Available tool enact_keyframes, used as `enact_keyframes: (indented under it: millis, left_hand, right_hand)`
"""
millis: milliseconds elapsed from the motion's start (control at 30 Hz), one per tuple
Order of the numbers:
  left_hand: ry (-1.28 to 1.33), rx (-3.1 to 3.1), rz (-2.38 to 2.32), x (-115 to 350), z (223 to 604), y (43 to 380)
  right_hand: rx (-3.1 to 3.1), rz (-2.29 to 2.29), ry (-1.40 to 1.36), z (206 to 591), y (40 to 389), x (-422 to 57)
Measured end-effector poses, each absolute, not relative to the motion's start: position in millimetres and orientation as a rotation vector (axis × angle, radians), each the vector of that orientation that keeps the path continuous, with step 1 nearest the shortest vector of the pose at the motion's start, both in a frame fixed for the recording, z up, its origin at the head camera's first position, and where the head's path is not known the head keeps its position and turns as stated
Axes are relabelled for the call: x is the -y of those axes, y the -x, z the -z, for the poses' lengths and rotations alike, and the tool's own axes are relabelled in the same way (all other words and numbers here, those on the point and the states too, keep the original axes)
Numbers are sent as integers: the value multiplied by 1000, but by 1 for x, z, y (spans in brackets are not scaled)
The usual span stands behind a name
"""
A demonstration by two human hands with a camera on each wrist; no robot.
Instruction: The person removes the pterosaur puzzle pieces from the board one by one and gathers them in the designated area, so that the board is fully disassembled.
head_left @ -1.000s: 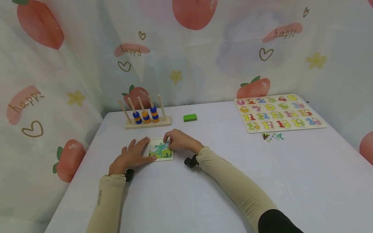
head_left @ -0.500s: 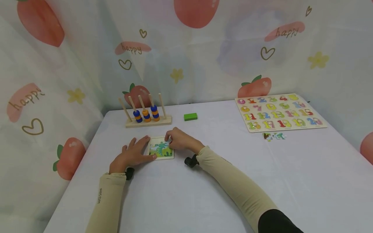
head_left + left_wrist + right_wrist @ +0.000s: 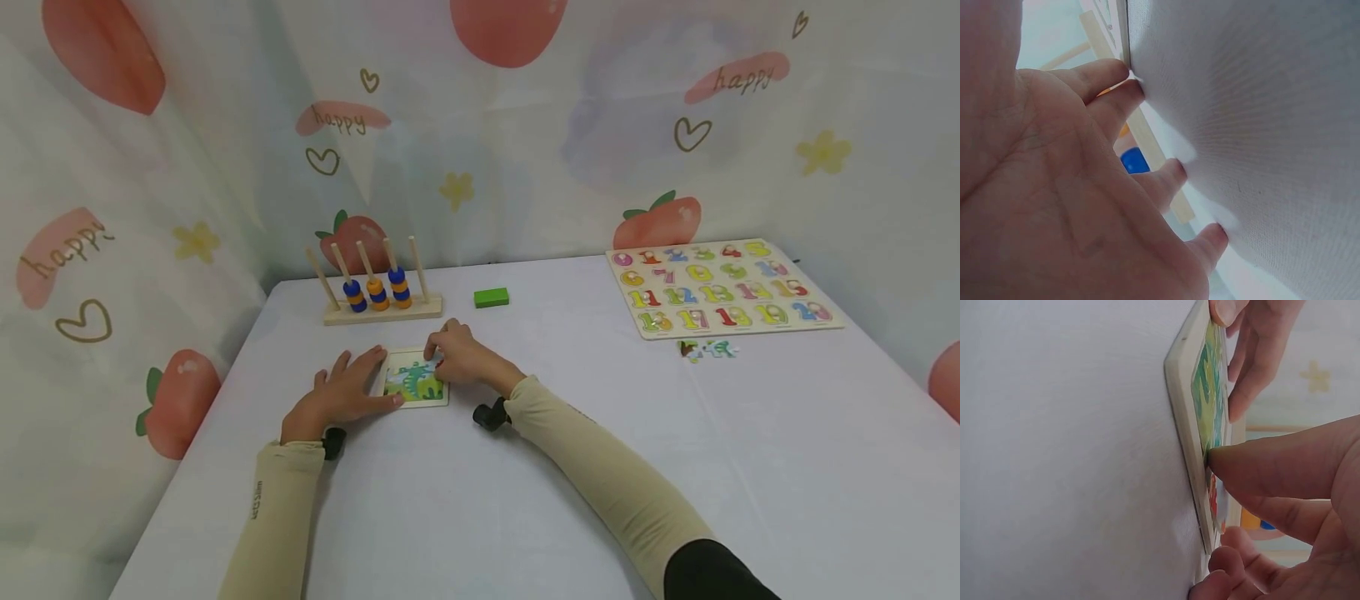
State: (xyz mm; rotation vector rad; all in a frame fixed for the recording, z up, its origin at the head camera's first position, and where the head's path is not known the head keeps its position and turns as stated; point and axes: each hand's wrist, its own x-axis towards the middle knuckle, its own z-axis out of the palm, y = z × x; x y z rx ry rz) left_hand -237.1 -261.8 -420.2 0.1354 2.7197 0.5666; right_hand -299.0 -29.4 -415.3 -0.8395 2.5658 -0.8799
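A small jigsaw puzzle with a green dinosaur picture in a pale wooden frame (image 3: pixel 412 385) lies flat on the table. My left hand (image 3: pixel 341 398) is spread at its left side, thumb on the lower left part of the frame. In the left wrist view, several fingertips (image 3: pixel 1175 169) touch the white cloth. At the puzzle's upper right, my right hand (image 3: pixel 463 357) pinches a jigsaw piece (image 3: pixel 1221 500) between thumb and index finger. Red and pale blue show on this piece in the right wrist view; my fingers partly hide it, so how it sits in the frame is unclear.
Behind the puzzle stands a wooden peg abacus (image 3: pixel 382 313) with blue and orange beads. A green block (image 3: pixel 491 297) lies right of it. Far right is a number board (image 3: pixel 720 287), with loose jigsaw pieces (image 3: pixel 708 349) at its front edge.
The right hand's fingers shift slightly at the puzzle's upper right. My left hand keeps its hold by the frame, and the head view tips a little.
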Motion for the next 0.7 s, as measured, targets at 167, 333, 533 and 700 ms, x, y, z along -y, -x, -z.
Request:
enact_keyframes:
  millis: [167,333,533,700]
  left_hand:
    - [-147,-2718,-573,260,417,235]
    - [-135,-2719,-579,261,417,234]
    - [-147,-2716,-592,260,416,233]
    - [-154,-2718,-590,260,415,233]
  right_hand:
    - [-2573,892,849,417,299,28]
    - [-2577,941,887,420,301,27]
    - [-2585,1048,884,419,302,28]
    - [-2559,1129,911,419,303,26]
